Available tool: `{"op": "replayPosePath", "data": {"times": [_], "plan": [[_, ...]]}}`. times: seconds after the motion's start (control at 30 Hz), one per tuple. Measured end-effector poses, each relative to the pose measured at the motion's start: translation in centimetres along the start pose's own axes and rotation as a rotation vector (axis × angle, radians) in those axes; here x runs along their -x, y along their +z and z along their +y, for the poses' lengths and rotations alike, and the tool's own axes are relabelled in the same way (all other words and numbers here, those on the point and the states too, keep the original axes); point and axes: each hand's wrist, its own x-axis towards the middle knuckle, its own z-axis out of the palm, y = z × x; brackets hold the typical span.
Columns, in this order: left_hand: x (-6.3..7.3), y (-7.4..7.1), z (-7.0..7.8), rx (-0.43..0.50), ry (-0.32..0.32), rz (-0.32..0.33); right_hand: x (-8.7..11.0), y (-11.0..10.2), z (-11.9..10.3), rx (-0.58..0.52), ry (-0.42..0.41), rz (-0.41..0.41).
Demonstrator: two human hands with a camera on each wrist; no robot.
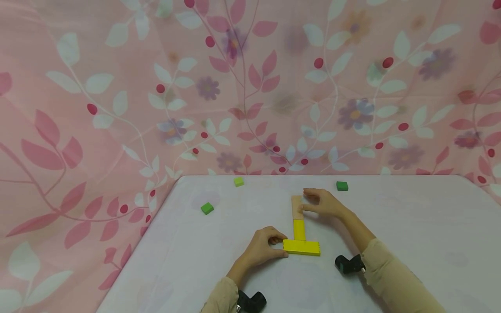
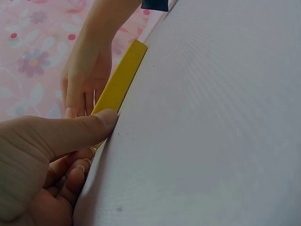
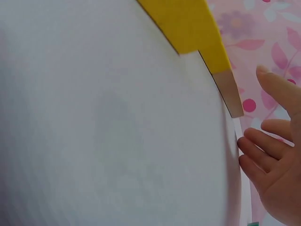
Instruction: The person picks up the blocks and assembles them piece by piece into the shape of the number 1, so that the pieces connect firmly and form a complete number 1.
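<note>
A long yellow block point(image 1: 302, 247) lies crosswise on the white table. A shorter yellow block point(image 1: 299, 229) extends back from its middle, and a tan wooden block point(image 1: 296, 208) continues that line, together making an upside-down T. My left hand point(image 1: 260, 248) pinches the left end of the long yellow block, thumb on the near side and fingers at the far side. Beside the tan block is my right hand point(image 1: 328, 205), its thumb tip overlapping that block's right edge in the head view. The right wrist view shows its fingers point(image 3: 263, 153) loosely spread, holding nothing.
Two green blocks lie at the left, a light green one point(image 1: 239, 182) near the back edge and a brighter one point(image 1: 207, 208) closer in. A dark green block point(image 1: 342, 186) sits at the back right. Pink floral cloth point(image 1: 250, 87) hangs behind the table point(image 1: 411, 217).
</note>
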Motion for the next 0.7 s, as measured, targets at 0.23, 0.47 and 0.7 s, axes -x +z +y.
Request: {"op": "replayPosePath", "data": {"times": [0.23, 0.47, 0.7], "plan": [[0.0, 0.0, 0.0, -0.006, -0.005, 0.005, 0.5, -0.8, 0.9, -0.032, 0.006, 0.142], [0.0, 0.0, 0.1, -0.013, 0.011, 0.008, 0.7, -2.8, 2.1, 0.06, -0.022, 0.276], [-0.1, 0.0, 0.1, -0.018, 0.013, 0.012, 0.7, -4.7, 3.6, 0.106, 0.051, 0.277]]}}
